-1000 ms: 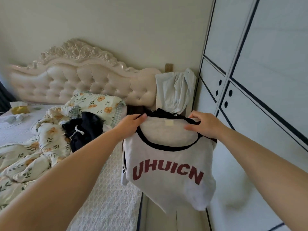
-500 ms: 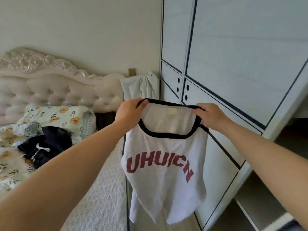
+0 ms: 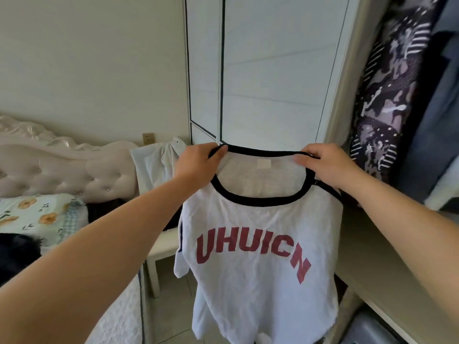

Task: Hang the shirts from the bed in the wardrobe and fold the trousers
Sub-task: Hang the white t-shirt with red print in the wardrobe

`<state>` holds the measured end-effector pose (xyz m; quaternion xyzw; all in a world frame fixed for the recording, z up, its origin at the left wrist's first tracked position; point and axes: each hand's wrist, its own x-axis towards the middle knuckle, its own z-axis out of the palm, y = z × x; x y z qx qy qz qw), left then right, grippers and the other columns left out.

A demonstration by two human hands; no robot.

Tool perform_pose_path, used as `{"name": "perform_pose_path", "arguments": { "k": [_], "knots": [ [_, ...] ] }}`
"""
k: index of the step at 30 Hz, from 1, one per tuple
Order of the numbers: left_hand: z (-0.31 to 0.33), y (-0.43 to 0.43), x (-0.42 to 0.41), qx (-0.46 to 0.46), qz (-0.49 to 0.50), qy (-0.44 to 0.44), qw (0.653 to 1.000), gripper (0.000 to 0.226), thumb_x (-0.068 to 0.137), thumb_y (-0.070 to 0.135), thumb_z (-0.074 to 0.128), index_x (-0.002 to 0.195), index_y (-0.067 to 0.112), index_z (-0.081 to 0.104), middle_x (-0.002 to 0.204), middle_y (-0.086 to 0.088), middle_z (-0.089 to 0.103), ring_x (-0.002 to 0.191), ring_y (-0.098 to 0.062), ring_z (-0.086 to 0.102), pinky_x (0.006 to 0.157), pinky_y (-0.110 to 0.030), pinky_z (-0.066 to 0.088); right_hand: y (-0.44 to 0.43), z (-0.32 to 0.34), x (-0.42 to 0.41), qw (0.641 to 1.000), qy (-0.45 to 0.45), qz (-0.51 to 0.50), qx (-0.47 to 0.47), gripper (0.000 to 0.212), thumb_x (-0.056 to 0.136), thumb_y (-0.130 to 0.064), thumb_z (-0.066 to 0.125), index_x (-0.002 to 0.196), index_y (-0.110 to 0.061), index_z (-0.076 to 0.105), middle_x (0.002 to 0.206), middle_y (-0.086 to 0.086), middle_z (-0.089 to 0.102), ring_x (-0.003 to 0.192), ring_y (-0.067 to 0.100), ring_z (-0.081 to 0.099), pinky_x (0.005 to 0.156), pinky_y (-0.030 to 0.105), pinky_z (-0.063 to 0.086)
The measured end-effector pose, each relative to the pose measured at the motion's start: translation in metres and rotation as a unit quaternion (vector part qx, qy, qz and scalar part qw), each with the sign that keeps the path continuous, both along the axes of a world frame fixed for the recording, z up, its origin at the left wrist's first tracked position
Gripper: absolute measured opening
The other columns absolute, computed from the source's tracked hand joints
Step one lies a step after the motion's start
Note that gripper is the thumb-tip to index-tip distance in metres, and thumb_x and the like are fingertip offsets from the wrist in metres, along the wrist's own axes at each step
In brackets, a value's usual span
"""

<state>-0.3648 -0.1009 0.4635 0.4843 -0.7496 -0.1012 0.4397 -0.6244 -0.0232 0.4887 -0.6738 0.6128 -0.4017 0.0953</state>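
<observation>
Head cam: white UHUICN shirt (image 3: 255, 256) hangs at centre, off the bed (image 3: 124, 321), just in front of the wardrobe (image 3: 273, 70) door. L hand (image 3: 198, 165) grip pinches the collar at 10 o'clock, R hand (image 3: 325, 167) grip pinches it at 2. Hanger: can't tell. Looks early on: shirt not yet hung, dark garment (image 3: 15, 254) on bed at 9 left to do; patterned clothes (image 3: 387, 108) hang inside at 2

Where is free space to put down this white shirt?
The beige wardrobe shelf under the dark patterned hanging garment is bare, as is what shows of the small white bedside table. Crowded: between that garment and the blue clothes.
</observation>
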Motion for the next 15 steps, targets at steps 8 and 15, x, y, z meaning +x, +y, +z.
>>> {"name": "perform_pose_path", "arguments": {
  "k": [8,15],
  "knots": [
    [0.052,0.036,-0.086,-0.05,-0.024,0.026,0.998,0.045,0.095,0.046,0.044,0.063,0.014,0.046,0.053,0.002,0.044,0.052,-0.018,0.043,0.047,-0.027,0.029,0.064,0.052,-0.057,0.994,-0.046,-0.077,-0.066,0.033,0.091,-0.034,0.057,0.087,-0.004,0.067,0.086,0.021,0.064,0.072,0.017,0.054,0.063,0.027,0.041],
    [0.104,0.068,-0.162,-0.09,-0.056,0.041,0.994,0.044,0.096,0.047,0.042,0.063,0.017,0.047,0.055,0.002,0.049,0.052,-0.014,0.046,0.046,-0.026,0.027,0.113,0.1,-0.119,0.981,-0.036,-0.149,-0.117,0.04,0.091,-0.037,0.055,0.079,0.001,0.063,0.073,0.022,0.057,0.065,0.024,0.048,0.062,0.027,0.034]
  ]
}}
